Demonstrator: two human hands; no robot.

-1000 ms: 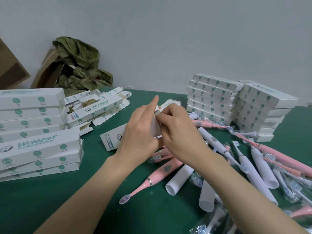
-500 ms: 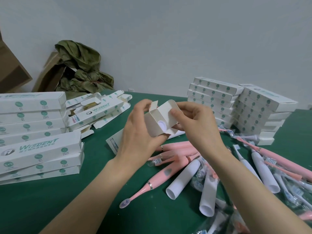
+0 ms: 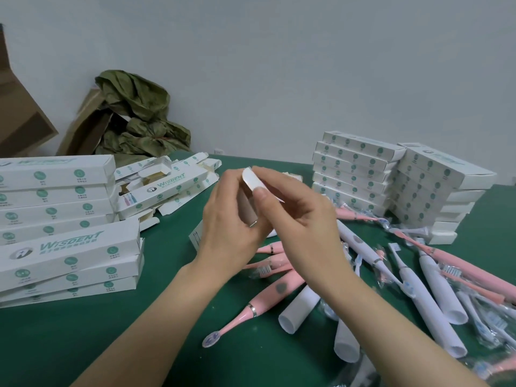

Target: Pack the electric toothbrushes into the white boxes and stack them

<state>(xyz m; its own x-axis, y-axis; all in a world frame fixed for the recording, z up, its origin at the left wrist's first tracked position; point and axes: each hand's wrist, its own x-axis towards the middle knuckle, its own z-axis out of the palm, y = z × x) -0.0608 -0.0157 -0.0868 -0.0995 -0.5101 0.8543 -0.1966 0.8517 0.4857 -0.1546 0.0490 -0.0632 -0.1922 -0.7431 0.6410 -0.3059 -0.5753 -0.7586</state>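
Closing-up time, it seems: the left hand (image 3: pixel 229 227) has its fingers curled round the white box (image 3: pixel 248 210) above the counter (image 3: pixel 167 344) while the right hand (image 3: pixel 304 219) pinches its end flap (image 3: pixel 252 181), which next needs tucking in squarely before stacking.

I got soft, even, fairly bright light. Faint shadows lay on the worktop (image 3: pixel 83 344). Wide-angle bowed the edges; left box stack (image 3: pixel 64 219) looked slightly soft.
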